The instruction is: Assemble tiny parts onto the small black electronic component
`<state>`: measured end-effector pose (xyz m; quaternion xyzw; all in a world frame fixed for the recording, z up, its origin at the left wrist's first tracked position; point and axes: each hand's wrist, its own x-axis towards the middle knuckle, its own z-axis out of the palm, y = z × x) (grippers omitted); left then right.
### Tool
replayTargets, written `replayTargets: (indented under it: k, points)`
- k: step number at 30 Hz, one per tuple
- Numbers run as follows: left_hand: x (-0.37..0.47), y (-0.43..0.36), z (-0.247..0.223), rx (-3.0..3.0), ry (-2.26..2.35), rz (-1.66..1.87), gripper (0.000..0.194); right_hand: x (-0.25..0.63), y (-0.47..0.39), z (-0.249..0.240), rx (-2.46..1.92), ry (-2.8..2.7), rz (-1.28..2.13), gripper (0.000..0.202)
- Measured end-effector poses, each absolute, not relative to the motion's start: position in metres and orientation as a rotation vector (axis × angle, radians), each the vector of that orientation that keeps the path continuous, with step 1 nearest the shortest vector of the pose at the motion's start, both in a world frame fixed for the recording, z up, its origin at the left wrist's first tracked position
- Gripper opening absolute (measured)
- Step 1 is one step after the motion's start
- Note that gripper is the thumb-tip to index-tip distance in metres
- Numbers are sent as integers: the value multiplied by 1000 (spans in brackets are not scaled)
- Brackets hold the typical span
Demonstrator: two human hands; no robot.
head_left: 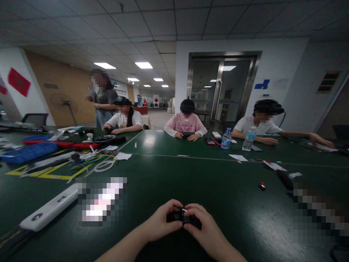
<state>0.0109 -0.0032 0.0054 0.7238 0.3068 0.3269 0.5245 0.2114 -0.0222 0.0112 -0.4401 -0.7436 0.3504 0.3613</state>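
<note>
Near the front of the dark green table, my left hand (163,222) and my right hand (202,222) meet around a small black object (182,215). Fingers and thumbs of both hands are curled on it, one hand at each side. It has a glossy, angular top with a bright glint; its exact kind is not clear, since the fingers cover much of it. To the left lies a pixelated, brightly lit flat object (105,200), and beyond it a white elongated device (51,207) with a round black mark.
Blue trays (29,153), tangled cables (89,160) and a white coil (104,166) crowd the left side. Two water bottles (226,139) stand at the far right. A small red item (262,186) lies right of my hands. Several people sit across the table (169,174); another person stands behind.
</note>
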Motion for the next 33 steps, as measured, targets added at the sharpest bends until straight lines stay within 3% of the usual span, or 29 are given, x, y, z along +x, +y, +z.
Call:
replayTargets:
  k: [33]
  points:
    - [7, -3, 8, 1665, 848, 741, 39, 238, -13, 10, -1166, -1457, 707, 27]
